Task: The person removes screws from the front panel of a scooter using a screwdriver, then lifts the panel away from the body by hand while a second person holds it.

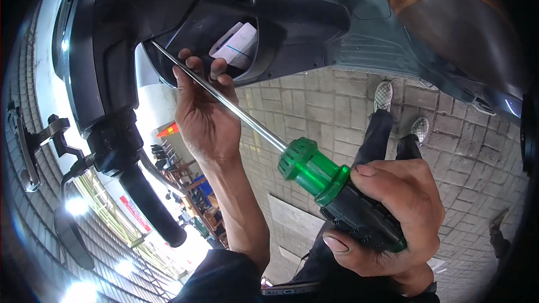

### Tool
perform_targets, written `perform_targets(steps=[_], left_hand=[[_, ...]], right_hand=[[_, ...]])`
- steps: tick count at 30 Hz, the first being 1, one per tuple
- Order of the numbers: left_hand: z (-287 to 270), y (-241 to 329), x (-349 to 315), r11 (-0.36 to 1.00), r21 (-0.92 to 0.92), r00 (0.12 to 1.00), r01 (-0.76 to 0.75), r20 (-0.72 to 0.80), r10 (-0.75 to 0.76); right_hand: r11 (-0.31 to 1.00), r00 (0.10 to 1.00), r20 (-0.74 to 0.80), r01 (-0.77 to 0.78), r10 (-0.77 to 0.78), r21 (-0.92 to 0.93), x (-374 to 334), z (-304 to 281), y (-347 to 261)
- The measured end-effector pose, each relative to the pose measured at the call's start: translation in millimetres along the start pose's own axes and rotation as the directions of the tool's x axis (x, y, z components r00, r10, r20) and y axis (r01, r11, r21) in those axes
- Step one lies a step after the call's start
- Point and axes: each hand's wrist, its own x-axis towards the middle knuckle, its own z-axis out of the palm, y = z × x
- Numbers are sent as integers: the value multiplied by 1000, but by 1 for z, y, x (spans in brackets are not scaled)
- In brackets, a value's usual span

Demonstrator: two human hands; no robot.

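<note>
The right hand (404,213) is gripping the screwdriver (314,169) — fingers wrapping its handle (365,221) — with the tip (154,44) meeting the scooter (286,19). Beside the scooter, the left hand (212,120) is curling at the shaft (247,118) — whether pinching, I cannot tell. Papers (238,44) are lying inside the scooter.

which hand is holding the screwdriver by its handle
The right hand, gripping the black-and-green handle; the left hand is at the metal shaft.

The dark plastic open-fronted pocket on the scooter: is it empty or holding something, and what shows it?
Holding something: inside the pocket, a white, paper-like item with a blue line shows beyond the left hand.
</note>
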Motion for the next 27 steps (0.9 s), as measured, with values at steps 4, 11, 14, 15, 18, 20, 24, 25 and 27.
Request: perform_targets(steps=[4, 11, 14, 15, 18, 20, 24, 25, 27], left_hand=[[-3, 6, 5, 1000, 10, 1000, -13, -8, 13], [-3, 13, 11, 999, 38, 1000, -26, 8, 26], [-1, 16, 8, 999, 32, 999, -32, -24, 32], [3, 17, 8, 999, 28, 999, -21, -47, 22], [10, 21, 13, 999, 43, 999, 22, -35, -20], [16, 21, 16, 999, 28, 999, 44, -31, -43], [21, 28, 20, 998, 13, 998, 61, -28, -60], [20, 32, 19, 998, -3, 997, 68, -25, -68], [19, 38, 15, 999, -27, 999, 44, -30, -44]], right_hand=[[988, 995, 99, 40, -25, -150, 9, -5, 0], [986, 992, 125, 31, -10, -166, 31, -10, -19], [990, 992, 106, -59, 73, -126, 35, -6, -39], [990, 989, 105, -90, 101, -110, 38, -6, -45], [980, 983, 91, -148, 160, -130, 44, -7, -60], [975, 980, 74, -172, 184, -143, 49, -8, -69], [979, 993, 50, -95, 106, -182, 66, -7, -88], [979, 996, 51, -63, 74, -196, 71, -6, -94], [972, 988, 102, -88, 112, -218, 80, -3, -114]])
